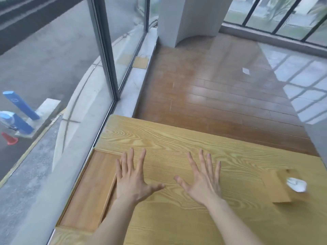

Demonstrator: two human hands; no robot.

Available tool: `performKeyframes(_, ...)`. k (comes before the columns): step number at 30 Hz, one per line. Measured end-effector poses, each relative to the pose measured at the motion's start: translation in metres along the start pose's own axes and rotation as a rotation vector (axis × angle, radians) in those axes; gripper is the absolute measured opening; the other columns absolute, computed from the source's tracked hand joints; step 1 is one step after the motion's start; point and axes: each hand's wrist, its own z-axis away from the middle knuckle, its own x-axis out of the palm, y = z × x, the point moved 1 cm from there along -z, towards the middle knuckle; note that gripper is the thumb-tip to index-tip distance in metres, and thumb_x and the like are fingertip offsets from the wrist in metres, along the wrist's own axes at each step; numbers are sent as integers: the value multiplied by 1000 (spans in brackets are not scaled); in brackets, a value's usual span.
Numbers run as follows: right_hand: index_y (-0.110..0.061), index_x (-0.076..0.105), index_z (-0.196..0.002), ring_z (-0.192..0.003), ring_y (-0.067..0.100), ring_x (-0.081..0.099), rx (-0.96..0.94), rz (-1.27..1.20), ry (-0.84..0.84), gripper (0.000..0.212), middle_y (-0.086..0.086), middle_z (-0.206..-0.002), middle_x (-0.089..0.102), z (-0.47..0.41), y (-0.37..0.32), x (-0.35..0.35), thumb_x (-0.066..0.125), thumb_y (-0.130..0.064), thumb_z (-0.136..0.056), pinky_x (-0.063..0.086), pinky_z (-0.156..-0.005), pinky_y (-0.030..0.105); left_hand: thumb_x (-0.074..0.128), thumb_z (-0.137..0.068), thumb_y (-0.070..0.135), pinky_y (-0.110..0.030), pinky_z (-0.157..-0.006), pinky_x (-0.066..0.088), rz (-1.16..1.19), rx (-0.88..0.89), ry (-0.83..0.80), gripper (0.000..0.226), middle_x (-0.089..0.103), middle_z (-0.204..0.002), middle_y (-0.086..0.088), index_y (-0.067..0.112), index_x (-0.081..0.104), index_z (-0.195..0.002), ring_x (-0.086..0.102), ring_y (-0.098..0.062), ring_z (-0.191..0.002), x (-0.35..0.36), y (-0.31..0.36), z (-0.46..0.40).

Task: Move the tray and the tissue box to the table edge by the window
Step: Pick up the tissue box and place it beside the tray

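Both hands [168, 181] splayed (empty) above table [177, 144]

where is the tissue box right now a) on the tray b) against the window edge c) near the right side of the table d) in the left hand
c: the tissue box sits at the table's right side, far from the tray by the window, both hands open and empty.

Glossy wooden floor [221, 89], tall windows [53, 59], a white pillar [180, 20]; blurred daylight, perhaps overcast.
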Motion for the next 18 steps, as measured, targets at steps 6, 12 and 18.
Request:
performKeyframes(6,-44,-31,-157,-155,34,-37,120,-75,45,104,9,-168,-39,31,107,-14,-2,-98,-72,-20,-125,64,37,-43,107,-52,-120,-20,-3,126,-34,139,-24,-167,-6,47,-25,-152,-32,-27,-149,24,111,-4)
performKeyframes(12,-42,-22,-161,-159,31,-29,217,-148,138,104,9,-173,-28,63,233,-17,2,-97,-76,-13,-129,60,38,-48,105,-49,-122,-16,-5,272,-80,134,-18,-168,-7,47,-22,-153,-26,-26,-152,71,233,14)
performKeyframes(18,-40,-11,-165,-162,28,-20,305,-262,205,114,8,-176,-20,79,347,-9,-6,-100,-69,-8,-132,53,49,-54,98,-49,-125,8,115,276,-198,125,2,-169,-2,52,-11,-153,5,-28,-155,124,334,36)
